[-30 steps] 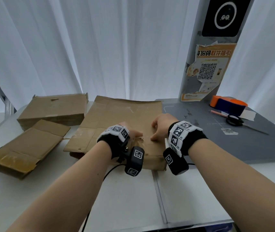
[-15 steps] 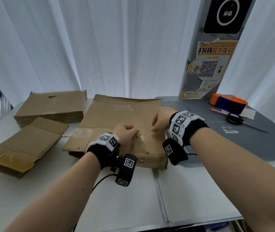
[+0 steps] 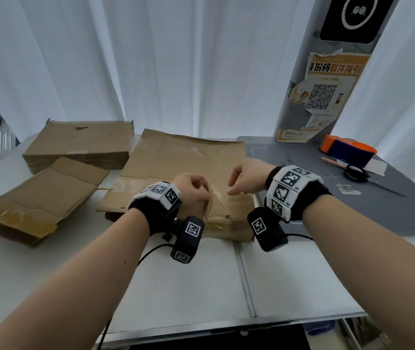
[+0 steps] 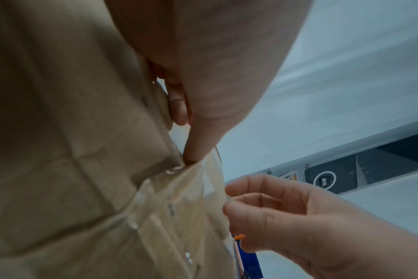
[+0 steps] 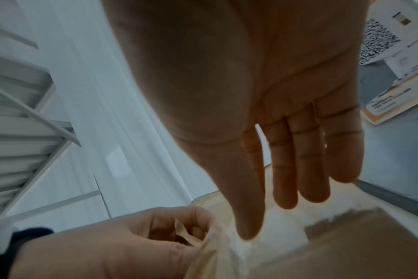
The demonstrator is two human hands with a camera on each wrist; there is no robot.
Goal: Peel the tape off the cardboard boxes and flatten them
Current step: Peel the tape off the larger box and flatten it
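A large flattened cardboard box (image 3: 181,157) lies in the middle of the white table. My left hand (image 3: 192,189) is curled over the box's near part and pinches a strip of clear tape (image 3: 217,198), which is lifted off the cardboard. The left wrist view shows the thumb of that hand (image 4: 203,75) pressed on the tape (image 4: 191,198) at the box (image 4: 48,132). My right hand (image 3: 245,176) hovers just right of the strip with fingers nearly straight. In the right wrist view one fingertip (image 5: 248,234) touches the wrinkled tape (image 5: 217,251) beside my left hand (image 5: 131,245).
Two more cardboard boxes lie at the left: a thicker one (image 3: 80,142) behind and a partly flattened one (image 3: 37,198) nearer. On the grey mat (image 3: 353,210) at the right are scissors (image 3: 355,173), a pencil (image 3: 330,161) and an orange-blue block (image 3: 348,150). A post with a poster (image 3: 320,97) stands behind.
My left hand has drawn back toward me and to the left, lifting the tape strip from the box. My right hand has risen from pressing on the cardboard.
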